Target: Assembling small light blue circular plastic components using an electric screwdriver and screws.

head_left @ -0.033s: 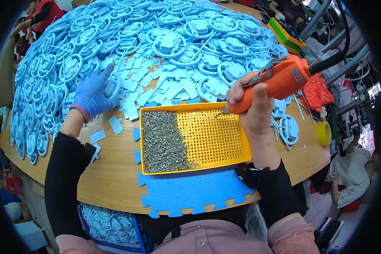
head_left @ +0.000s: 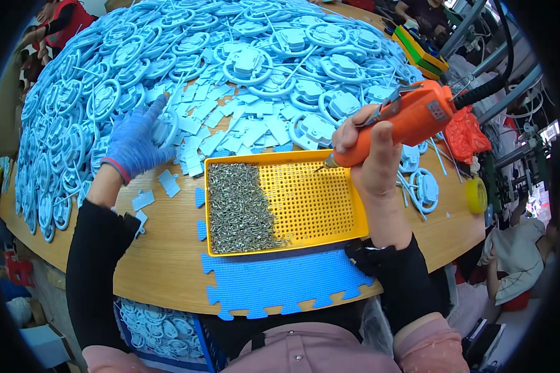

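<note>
My left hand (head_left: 135, 142), in a blue knitted glove, reaches over the left part of the pile. Its fingers are stretched out, with a light-blue ring-shaped plastic part (head_left: 165, 128) between forefinger and thumb; whether they press on it I cannot tell. My bare right hand (head_left: 374, 158) is closed around an orange electric screwdriver (head_left: 410, 116). The tool's bit points left, above a yellow perforated tray (head_left: 311, 214). Small metal screws (head_left: 239, 211) fill the tray's left side.
Light-blue ring parts (head_left: 249, 63) are heaped across the wooden table (head_left: 162, 267), with small flat plates (head_left: 230, 133) in front. A blue foam mat (head_left: 286, 283) lies under the tray. Yellow tape (head_left: 476, 196) and a red bag (head_left: 466, 137) are at right. Other people sit nearby.
</note>
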